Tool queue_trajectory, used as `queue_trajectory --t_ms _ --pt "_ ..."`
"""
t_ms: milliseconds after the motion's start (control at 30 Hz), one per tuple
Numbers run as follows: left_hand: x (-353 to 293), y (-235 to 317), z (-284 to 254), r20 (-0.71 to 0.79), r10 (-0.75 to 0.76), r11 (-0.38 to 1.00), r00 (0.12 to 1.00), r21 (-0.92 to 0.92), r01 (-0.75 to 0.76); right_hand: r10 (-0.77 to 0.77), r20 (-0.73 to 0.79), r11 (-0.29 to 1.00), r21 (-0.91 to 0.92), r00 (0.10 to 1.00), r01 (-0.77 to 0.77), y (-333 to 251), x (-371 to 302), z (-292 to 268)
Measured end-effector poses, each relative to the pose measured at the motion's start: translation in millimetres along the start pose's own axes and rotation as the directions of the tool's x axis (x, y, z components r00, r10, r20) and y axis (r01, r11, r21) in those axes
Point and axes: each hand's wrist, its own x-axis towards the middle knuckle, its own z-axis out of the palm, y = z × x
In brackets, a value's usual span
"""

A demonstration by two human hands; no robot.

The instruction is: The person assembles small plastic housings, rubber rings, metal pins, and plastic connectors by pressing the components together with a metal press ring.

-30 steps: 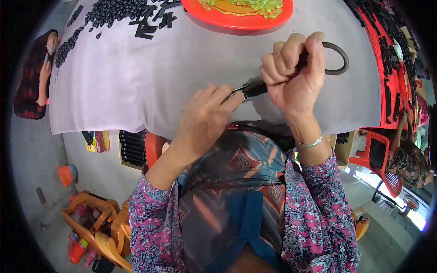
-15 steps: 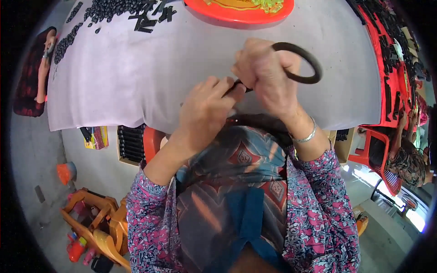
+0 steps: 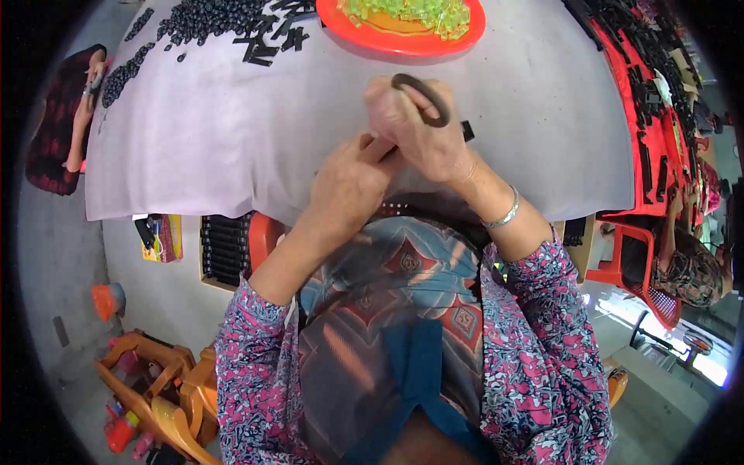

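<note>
My right hand (image 3: 422, 139) is closed round a black looped cord or band (image 3: 439, 107), whose ring stands out above the knuckles. A short black flat piece (image 3: 467, 130) sticks out past the wrist side of that hand. Close against it, my left hand (image 3: 349, 186) is closed too, fingers pinched on a dark bit of what looks like the same band. Most of the part between the hands is hidden by my fingers. Both hands are over the near edge of the cloth-covered table (image 3: 310, 101).
A red plate (image 3: 403, 51) of yellow-green clear pieces stands at the far middle. Black beads (image 3: 205, 23) and flat black strips (image 3: 263, 50) lie far left. A box of black rods (image 3: 225, 248) sits below the table edge. People are at both sides; a red chair (image 3: 620, 260) stands right.
My right hand has moved left and turned, bringing the loop with it; the ring looks narrower. The short black piece now shows beside the hand. The left hand has shifted only slightly.
</note>
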Motion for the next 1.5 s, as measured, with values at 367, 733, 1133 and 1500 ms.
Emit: queue_trajectory --t_ms 367,733,1133,1500 --pt "3 1 -4 0.029 0.012 1.000 1.000 0.005 -0.012 0.123 0.189 0.991 -0.083 0.974 -0.109 16 -10 -30" --pt "3 0 3 0.019 0.037 0.998 0.999 0.053 -0.038 0.050 -0.054 0.998 0.036 0.997 -0.048 26 -20 -25" --pt "4 -1 2 0.025 0.019 0.997 1.000 0.080 -0.021 0.109 -0.186 0.955 0.291 0.977 -0.051 16 -13 -21" --pt "6 2 -1 -0.045 -0.018 1.000 0.999 0.020 0.019 0.543 -0.385 0.675 0.729 0.746 -0.115 13 -22 -50"
